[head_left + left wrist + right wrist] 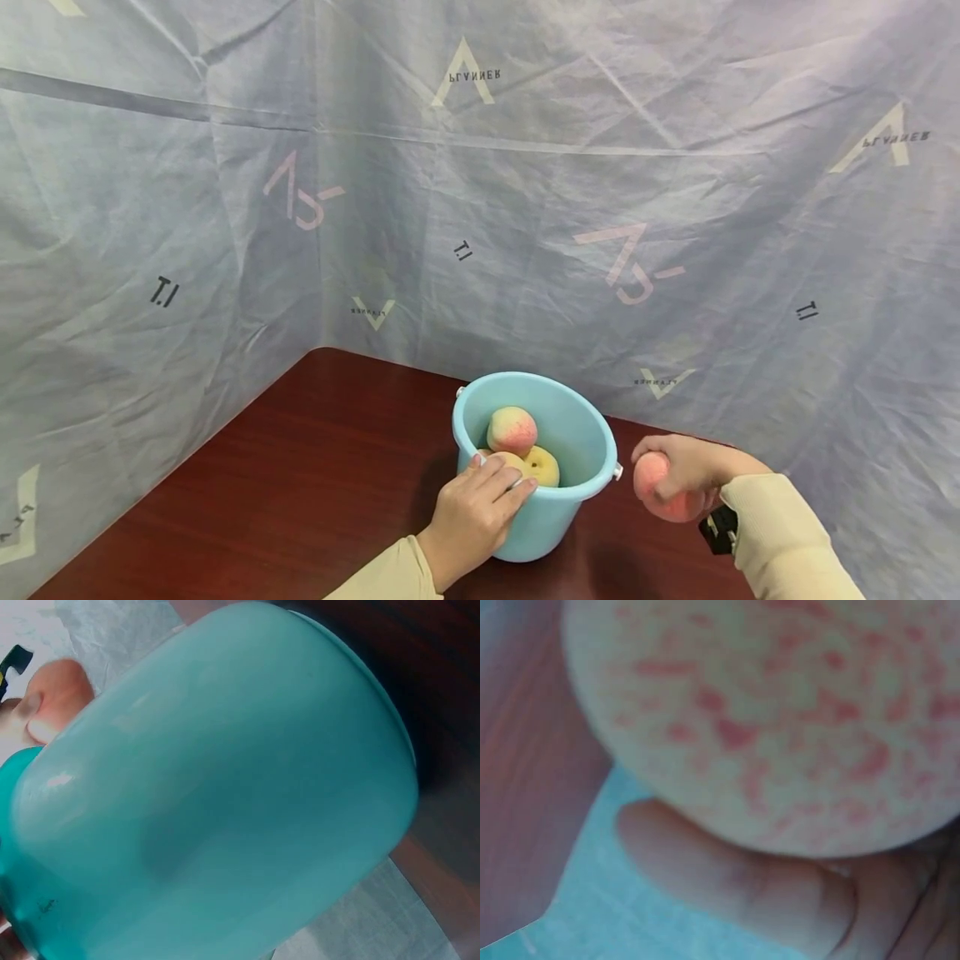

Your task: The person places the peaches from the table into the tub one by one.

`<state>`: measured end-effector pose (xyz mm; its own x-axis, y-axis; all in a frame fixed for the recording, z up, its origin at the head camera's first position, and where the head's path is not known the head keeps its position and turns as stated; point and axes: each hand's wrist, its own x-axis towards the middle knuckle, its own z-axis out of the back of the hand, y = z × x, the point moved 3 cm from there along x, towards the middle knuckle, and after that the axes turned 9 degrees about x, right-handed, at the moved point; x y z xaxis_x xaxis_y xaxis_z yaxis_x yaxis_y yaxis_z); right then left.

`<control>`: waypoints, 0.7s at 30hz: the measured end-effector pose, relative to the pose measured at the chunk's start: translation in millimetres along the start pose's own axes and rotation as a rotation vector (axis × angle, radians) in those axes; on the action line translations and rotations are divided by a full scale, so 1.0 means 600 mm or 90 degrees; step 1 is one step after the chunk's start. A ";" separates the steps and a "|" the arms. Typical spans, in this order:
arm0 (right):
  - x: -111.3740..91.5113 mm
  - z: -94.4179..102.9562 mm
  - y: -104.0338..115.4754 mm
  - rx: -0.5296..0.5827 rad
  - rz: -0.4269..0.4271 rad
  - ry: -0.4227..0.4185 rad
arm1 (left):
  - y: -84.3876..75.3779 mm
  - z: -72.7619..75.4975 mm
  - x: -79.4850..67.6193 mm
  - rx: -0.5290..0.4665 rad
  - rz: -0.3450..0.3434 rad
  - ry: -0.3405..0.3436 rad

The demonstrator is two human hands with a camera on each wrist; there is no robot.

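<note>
On the table stands a light blue bucket (pixel 536 529), slightly tilted. My left hand (pixel 474 518) grips its near rim, with the fingers reaching over the edge. Inside the bucket lie a pink-and-cream peach (pixel 513 430) and yellow round fruit (pixel 543 467), partly covered by the rim and fingers. To the right of the bucket, my right hand (pixel 686 465) holds a pink peach (pixel 649 477) above the table. The right wrist view shows this peach (pixel 795 712) close up, red-speckled, with the thumb (pixel 705 862) against it. Bucket wall (pixel 225 780) fills most of the left wrist view.
The dark red-brown table (pixel 262 483) extends left of the bucket. Grey printed cloth (pixel 525 208) hangs behind and along the left side of the table. White handle knobs (pixel 618 472) stick out from the bucket's rim. A black device (pixel 720 528) sits at the right wrist.
</note>
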<state>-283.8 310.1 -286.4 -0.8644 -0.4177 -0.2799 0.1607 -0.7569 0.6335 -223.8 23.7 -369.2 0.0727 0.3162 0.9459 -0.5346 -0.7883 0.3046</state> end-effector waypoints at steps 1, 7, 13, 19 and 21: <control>-0.001 0.003 0.007 -0.020 0.034 -0.013 | 0.000 0.000 0.000 0.001 0.000 0.001; -0.008 0.018 0.043 -0.099 0.141 -0.104 | 0.000 0.001 0.002 0.004 0.002 0.008; -0.018 0.029 0.073 -0.185 0.218 -0.231 | 0.000 0.002 0.004 0.004 0.003 0.011; -0.027 0.033 0.097 -0.211 0.277 -0.342 | 0.001 0.002 0.005 0.006 0.000 0.011; -0.027 0.032 0.101 -0.223 0.305 -0.383 | 0.001 0.002 0.005 0.006 -0.001 0.010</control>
<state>-269.1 280.4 -229.8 -0.7553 -0.4702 0.4566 0.6277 -0.7194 0.2975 -222.6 23.6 -366.0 0.0600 0.3259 0.9435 -0.5265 -0.7927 0.3073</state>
